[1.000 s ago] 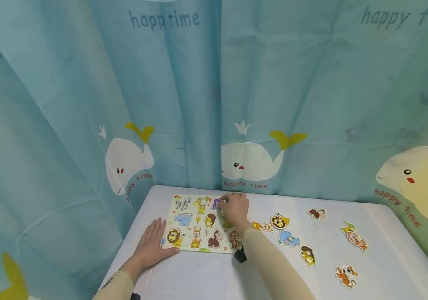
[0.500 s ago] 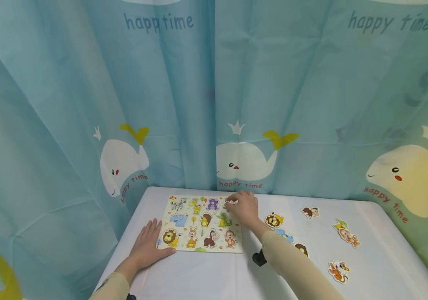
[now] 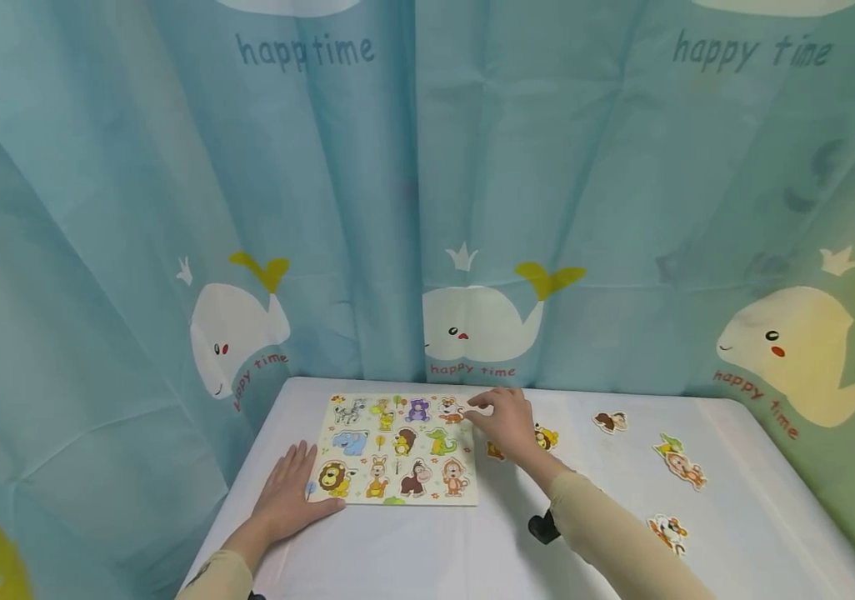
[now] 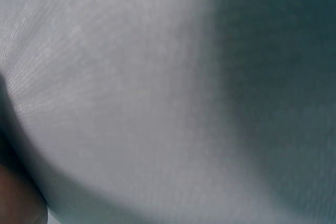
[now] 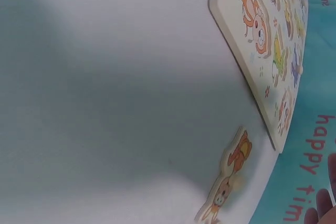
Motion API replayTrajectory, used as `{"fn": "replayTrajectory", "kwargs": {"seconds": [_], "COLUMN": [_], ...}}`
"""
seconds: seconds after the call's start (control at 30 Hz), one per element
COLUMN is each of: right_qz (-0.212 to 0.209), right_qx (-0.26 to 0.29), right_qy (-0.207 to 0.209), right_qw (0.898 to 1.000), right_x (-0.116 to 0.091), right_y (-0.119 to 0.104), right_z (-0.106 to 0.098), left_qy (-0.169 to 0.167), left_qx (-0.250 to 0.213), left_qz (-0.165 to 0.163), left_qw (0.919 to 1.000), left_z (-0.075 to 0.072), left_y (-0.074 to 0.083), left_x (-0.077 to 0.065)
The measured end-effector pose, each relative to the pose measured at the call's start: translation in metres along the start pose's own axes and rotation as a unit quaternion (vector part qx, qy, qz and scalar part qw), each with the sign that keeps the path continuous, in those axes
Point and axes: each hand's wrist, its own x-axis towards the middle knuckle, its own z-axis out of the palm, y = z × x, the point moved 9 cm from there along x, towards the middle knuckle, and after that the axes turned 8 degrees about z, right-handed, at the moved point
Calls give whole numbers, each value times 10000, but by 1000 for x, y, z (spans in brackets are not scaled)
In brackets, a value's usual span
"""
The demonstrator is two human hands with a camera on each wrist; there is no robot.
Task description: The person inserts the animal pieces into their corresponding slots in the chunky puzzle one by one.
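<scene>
A flat animal puzzle board [image 3: 465, 502] lies on the white table. My left hand [image 3: 288, 496] rests flat beside its left edge, thumb at the front corner. Just off the top right corner is my right hand [image 3: 506, 421], fingers loosely bent beside the tiger picture [image 3: 451, 410], with nothing visible between them. Beneath the right hand lies a loose kangaroo piece [image 5: 226, 182] with a small knob. A lion piece [image 3: 546, 437] sits partly behind that hand. In the left wrist view only blurred cloth and a bit of finger [image 4: 21, 200] show.
Loose gorilla [image 3: 611, 422], crocodile [image 3: 669, 443], monkey [image 3: 686, 472] and tiger [image 3: 668, 532] pieces lie to the right; crocodile and monkey touch or overlap. My right forearm [image 3: 615, 533] crosses the table's front. A blue whale-print curtain [image 3: 352, 208] hangs behind.
My right hand has moved right along the board's top row, from the purple animal past the tiger. The left hand stays put. My forearm now hides the loose elephant and hedgehog pieces.
</scene>
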Motion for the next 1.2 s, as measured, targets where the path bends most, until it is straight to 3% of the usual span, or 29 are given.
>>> {"fn": "replayTrajectory", "kwargs": {"seconds": [0.37,0.8,1.2], "right_qz": [177,111,175], "right_qx": [-82,36,20], "right_qy": [87,301,519], "right_qw": [9998,9995,9985], "right_x": [-11,-25,-42], "right_y": [20,50,74], "right_z": [-20,-62,-102], "left_qy": [39,17,369], "left_qx": [37,0,-290], "left_qz": [14,21,212], "left_qw": [10000,10000,9987], "left_z": [-1,0,-3], "left_y": [2,3,6], "left_x": [-1,-1,-2]}}
